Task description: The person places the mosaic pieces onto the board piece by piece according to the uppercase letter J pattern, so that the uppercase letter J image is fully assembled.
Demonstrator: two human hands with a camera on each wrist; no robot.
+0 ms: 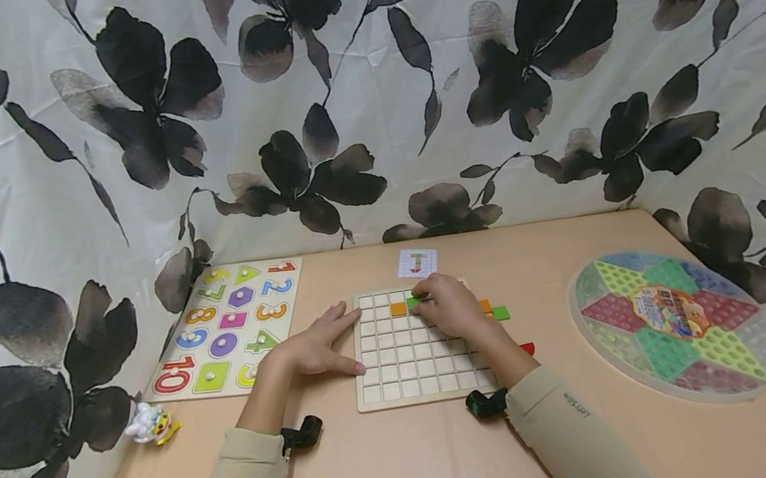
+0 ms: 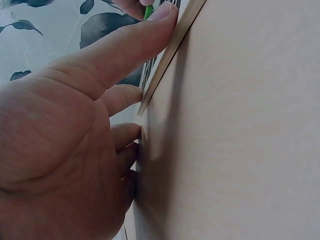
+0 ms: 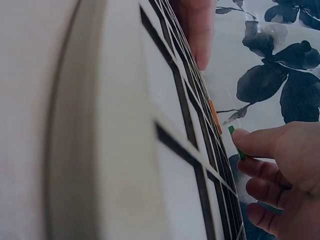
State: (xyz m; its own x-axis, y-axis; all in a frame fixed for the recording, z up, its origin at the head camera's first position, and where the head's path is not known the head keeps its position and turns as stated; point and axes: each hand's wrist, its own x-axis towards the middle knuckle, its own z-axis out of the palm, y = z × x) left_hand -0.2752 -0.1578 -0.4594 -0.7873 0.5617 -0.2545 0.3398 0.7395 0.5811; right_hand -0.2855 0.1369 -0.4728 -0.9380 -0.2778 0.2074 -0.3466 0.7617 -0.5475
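A white board with a square grid (image 1: 404,364) lies on the table in front of me. My left hand (image 1: 313,347) steadies its left edge, fingers extended and the thumb on the border. Near the top row, my right hand (image 1: 446,306) pinches a small green square tile (image 3: 236,142) between thumb and fingertips; the right wrist view shows it tilted over the grid. An orange tile (image 1: 398,309) sits in the board just left of it. Beyond the top edge is a small card (image 1: 417,262) with a coloured pattern on a grid.
Beside the board's right edge, partly behind the right forearm, lie an orange tile (image 1: 486,306), a green tile (image 1: 501,313) and a red tile (image 1: 527,348). A number-and-shape puzzle board (image 1: 218,324) and a small toy figure (image 1: 152,424) are left; a round star-patterned game board (image 1: 675,325) is right.
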